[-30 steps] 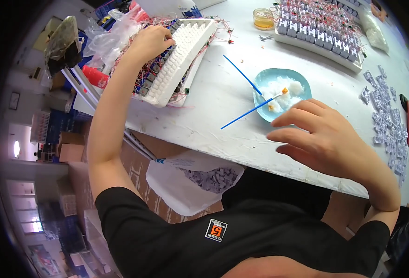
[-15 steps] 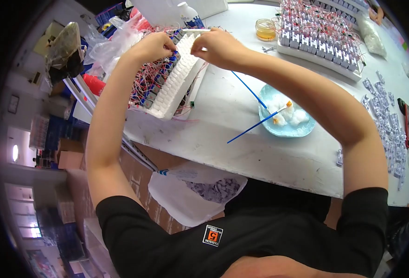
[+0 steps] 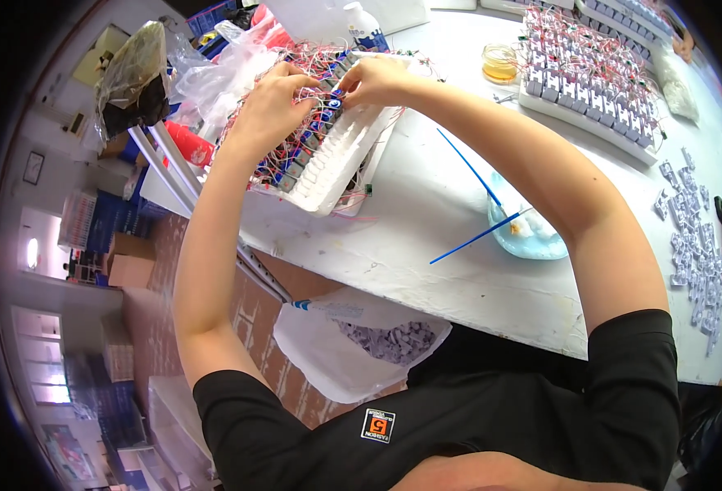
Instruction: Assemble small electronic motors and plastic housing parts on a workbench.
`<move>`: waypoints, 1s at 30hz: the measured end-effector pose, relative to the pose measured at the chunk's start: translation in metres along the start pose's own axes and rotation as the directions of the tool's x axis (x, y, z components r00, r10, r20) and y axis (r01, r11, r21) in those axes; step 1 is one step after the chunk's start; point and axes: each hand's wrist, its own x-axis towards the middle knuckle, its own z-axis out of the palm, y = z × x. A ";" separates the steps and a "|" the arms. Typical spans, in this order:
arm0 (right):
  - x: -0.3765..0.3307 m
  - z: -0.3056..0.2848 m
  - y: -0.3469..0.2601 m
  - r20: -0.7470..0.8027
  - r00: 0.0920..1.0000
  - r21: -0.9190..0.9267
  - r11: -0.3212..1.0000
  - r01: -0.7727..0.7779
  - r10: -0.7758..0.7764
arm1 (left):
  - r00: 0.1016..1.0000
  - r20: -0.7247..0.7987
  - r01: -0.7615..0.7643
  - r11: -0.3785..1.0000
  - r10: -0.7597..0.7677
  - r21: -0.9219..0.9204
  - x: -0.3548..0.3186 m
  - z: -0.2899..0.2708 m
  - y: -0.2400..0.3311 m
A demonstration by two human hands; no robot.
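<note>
A white foam tray full of small grey-and-blue wired parts stands tilted on the table, a tangle of red and white wires over them. My left hand reaches over the wires from the left, its thumb and bent fingers apart at the row of parts. Coming in from the right, my right hand has its thumb and fingers pinched at the row's upper end, on a small blue wired part. Its fingertips partly hide that part.
Right of the tray, a pale blue dish holds white cotton and two blue-handled brushes. Beyond are a jar of amber liquid, a second foam tray of wired parts, and loose clear pieces. A white bottle stands behind.
The view has shifted, so the table things sit further right and lower. My left fingers have spread and straightened over the wires, and my right hand has come closer to them at the row.
</note>
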 end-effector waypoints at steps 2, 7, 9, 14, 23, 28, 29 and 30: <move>-0.005 0.004 -0.002 -0.062 0.997 -0.036 0.998 0.044 -0.046 | 0.998 -0.059 -0.025 1.000 0.026 0.004 -0.004 0.001 -0.001; -0.012 -0.010 -0.003 -0.141 0.983 0.119 0.983 0.139 -0.121 | 0.994 -0.106 0.003 0.999 -0.009 -0.052 -0.007 -0.001 0.001; -0.014 -0.023 -0.003 -0.147 0.978 0.150 0.974 0.172 -0.150 | 0.994 -0.101 0.042 0.995 -0.050 -0.087 -0.006 0.000 0.001; 0.003 -0.041 -0.006 -0.156 0.946 0.145 0.941 0.305 -0.283 | 0.964 -0.256 -0.079 0.996 0.068 -0.033 -0.001 0.001 0.005; 0.018 -0.085 -0.061 -0.326 0.805 -0.215 0.868 0.447 -0.495 | 0.934 -0.346 -0.008 0.967 -0.084 -0.254 0.017 -0.018 -0.014; 0.001 -0.107 -0.085 -0.457 0.752 -0.105 0.868 0.485 -0.475 | 0.916 -0.367 0.060 0.960 -0.162 -0.275 0.022 -0.042 -0.006; 0.003 -0.104 -0.083 -0.453 0.753 -0.105 0.868 0.486 -0.477 | 0.915 -0.368 0.062 0.959 -0.166 -0.278 0.023 -0.046 0.005; 0.007 -0.096 -0.080 -0.486 0.798 0.017 0.909 0.417 -0.357 | 0.886 -0.349 0.144 0.896 -0.306 -0.420 0.024 -0.053 0.020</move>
